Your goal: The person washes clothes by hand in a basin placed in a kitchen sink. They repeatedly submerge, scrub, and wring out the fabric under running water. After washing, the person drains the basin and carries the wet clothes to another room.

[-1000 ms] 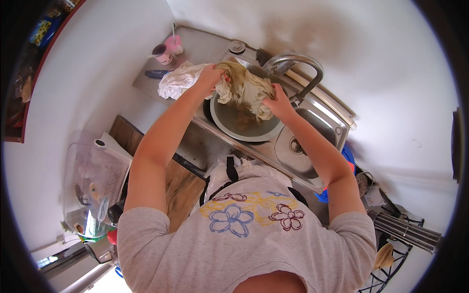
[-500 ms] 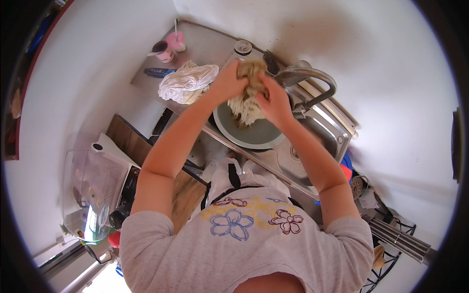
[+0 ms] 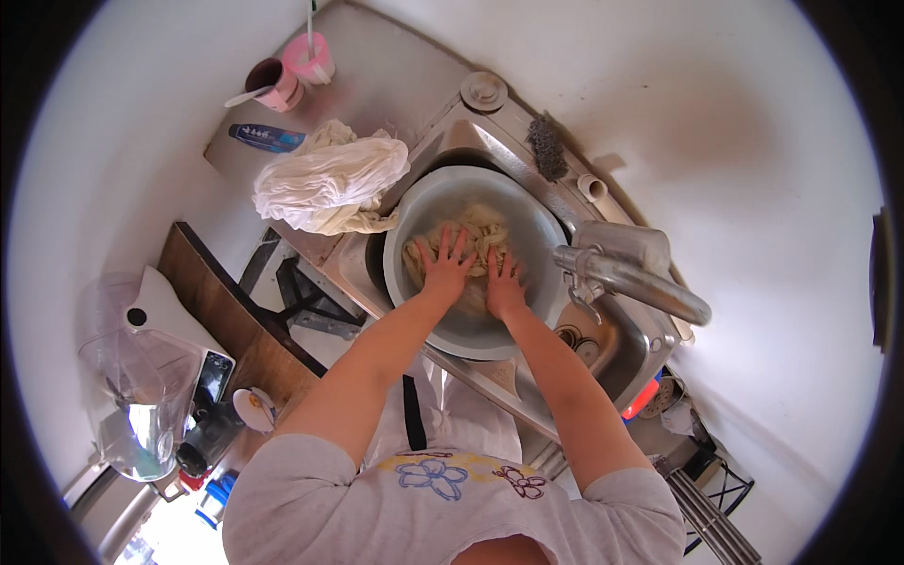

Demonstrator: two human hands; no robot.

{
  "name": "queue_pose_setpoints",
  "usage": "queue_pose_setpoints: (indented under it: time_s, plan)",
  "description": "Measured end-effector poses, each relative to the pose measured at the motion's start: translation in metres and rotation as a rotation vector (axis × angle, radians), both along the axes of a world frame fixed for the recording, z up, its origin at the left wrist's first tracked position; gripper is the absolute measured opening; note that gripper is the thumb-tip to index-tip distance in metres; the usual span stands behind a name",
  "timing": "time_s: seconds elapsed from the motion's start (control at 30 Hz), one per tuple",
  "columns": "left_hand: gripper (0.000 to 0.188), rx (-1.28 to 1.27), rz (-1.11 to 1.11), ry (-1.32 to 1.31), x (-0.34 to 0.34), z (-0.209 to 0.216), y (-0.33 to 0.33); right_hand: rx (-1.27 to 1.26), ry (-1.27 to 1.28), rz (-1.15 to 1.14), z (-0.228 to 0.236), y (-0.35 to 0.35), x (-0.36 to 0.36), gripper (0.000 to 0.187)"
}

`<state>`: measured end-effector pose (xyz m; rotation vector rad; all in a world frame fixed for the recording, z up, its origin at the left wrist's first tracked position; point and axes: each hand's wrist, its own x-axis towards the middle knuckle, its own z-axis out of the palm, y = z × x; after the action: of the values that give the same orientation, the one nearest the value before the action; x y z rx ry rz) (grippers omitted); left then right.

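A wet beige cloth (image 3: pixel 483 224) lies bunched in water in a round grey basin (image 3: pixel 535 221), which sits in the left bowl of a steel sink. On the cloth's near left part my left hand (image 3: pixel 446 270) presses down, fingers spread. My right hand (image 3: pixel 506 290) rests beside it at the cloth's right edge, its fingers also stretched out. Neither hand grips the cloth. Left of the basin, a heap of white and cream cloth (image 3: pixel 330 179) lies on the counter.
The faucet (image 3: pixel 636 281) juts over the sink's right bowl (image 3: pixel 617 353). On the steel counter (image 3: pixel 395 61) are a pink cup (image 3: pixel 311 58), a pink mug (image 3: pixel 275 87) and a blue tube (image 3: pixel 267 137). A dark scouring pad (image 3: pixel 546 148) and a drain strainer (image 3: pixel 484 91) lie along the sink's back edge.
Both hands held the beige cloth up above the basin; now it is down in the water with my hands spread on it. The view has shifted, and the faucet appears turned rightward.
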<state>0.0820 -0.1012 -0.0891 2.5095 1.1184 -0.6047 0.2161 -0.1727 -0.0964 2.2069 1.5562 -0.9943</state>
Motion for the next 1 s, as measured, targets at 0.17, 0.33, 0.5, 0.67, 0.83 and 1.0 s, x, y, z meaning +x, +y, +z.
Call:
queue_pose_setpoints:
  time_s: [0.17,0.33,0.5,0.67,0.83,1.0]
  plan:
    - [0.059,-0.134,0.016,-0.114,0.0,-0.044,0.013,0.05,-0.028,0.09,-0.043,0.003,0.008,0.067]
    - [0.047,-0.26,-0.229,0.233,0.047,-0.003,0.058,0.175,0.095,-0.146,-0.053,0.027,0.006,0.056]
    - [0.044,-0.076,0.418,-0.093,0.05,-0.012,0.047,0.531,-0.046,-0.068,-0.085,0.021,0.019,0.053]
    - [0.035,-0.178,0.353,-0.452,-0.027,-0.076,0.045,0.353,-0.058,0.133,-0.007,0.047,-0.013,0.05]
    - [0.03,-0.258,0.44,-0.704,-0.001,0.002,0.026,0.315,0.228,-0.474,0.019,0.019,0.022,0.056]
    - [0.031,-0.137,0.627,-1.048,-0.027,0.111,0.038,0.536,0.822,-0.563,0.117,0.023,0.008,0.041]
